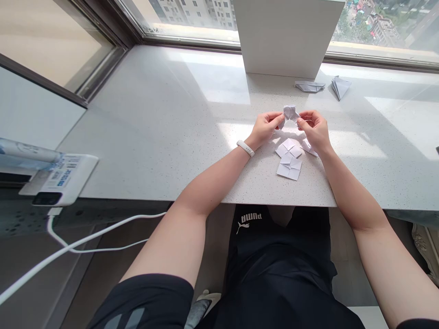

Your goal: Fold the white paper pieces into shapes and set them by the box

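Holding folded paper, square end toward window

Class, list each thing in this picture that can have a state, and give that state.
Left hand: pinching held paper
Right hand: pinching its other side
Held paper: folded, between both hands
Nearest paper square: folded, flat
Paper square behind it: folded
Paper near right hand: folded
Long paper: folded
Pointed paper: folded
Wristband: fastened
White panel: standing upright
White device: cable plugged in

Fixtures and Equipment Noted

Tall pale-grey rectangular panel stands toward the far edge of the white speckled countertop, before dark-framed glass windows. At left: white rectangular device, white cable plugged into its near end.
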`<state>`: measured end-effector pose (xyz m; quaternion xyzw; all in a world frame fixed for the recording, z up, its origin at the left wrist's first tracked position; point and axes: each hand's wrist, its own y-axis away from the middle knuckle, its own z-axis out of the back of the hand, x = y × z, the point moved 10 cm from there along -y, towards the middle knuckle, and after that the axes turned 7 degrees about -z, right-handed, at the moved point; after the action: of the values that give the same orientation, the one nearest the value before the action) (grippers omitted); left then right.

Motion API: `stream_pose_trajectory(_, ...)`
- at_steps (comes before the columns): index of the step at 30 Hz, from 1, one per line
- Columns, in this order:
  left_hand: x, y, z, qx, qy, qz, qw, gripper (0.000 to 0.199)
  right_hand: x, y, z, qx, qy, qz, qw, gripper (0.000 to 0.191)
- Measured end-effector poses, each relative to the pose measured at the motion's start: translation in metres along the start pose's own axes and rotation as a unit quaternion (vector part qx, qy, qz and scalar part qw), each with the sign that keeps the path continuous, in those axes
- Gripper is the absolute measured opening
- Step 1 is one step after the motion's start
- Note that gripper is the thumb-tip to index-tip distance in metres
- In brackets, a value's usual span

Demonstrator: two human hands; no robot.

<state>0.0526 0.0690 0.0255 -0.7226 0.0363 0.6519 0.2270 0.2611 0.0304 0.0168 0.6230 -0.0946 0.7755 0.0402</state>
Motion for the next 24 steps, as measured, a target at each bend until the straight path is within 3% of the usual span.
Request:
stream_pose_trajectory(6,0.006,-0.003,0.005,-0.014,0.005,0.007,1.0,0.035,-0.005,-0.002,-0.002,0.009,-0.012,-0.006,1.0,0.06)
stream_pose_trajectory(14,0.009,-0.001,0.002,0.002,-0.015,0.002,1.0,0.03,-0.001,-0.002,0.005,-0.004,-0.003,-0.002,1.0,0.038)
stream_pose_trajectory(17,0.016,-0.001,0.004,-0.01,-0.023,0.02,0.999,0.02,-0.002,-0.012,0.025,-0.031,-0.014,-0.011,0.999,0.03)
stream_pose_trajectory(20,0.022,-0.001,0.007,-0.021,-0.042,0.036,0.998,0.025,-0.016,-0.03,0.059,-0.087,-0.017,-0.035,0.995,0.027)
stream_pose_trajectory(22,0.022,-0.002,0.007,-0.018,-0.054,0.034,0.998,0.028,-0.029,-0.043,0.084,-0.126,0.013,-0.054,0.99,0.027)
stream_pose_trajectory(24,0.02,-0.002,0.006,-0.01,-0.064,0.03,0.997,0.029,-0.036,-0.055,0.098,-0.128,0.079,-0.043,0.988,0.024)
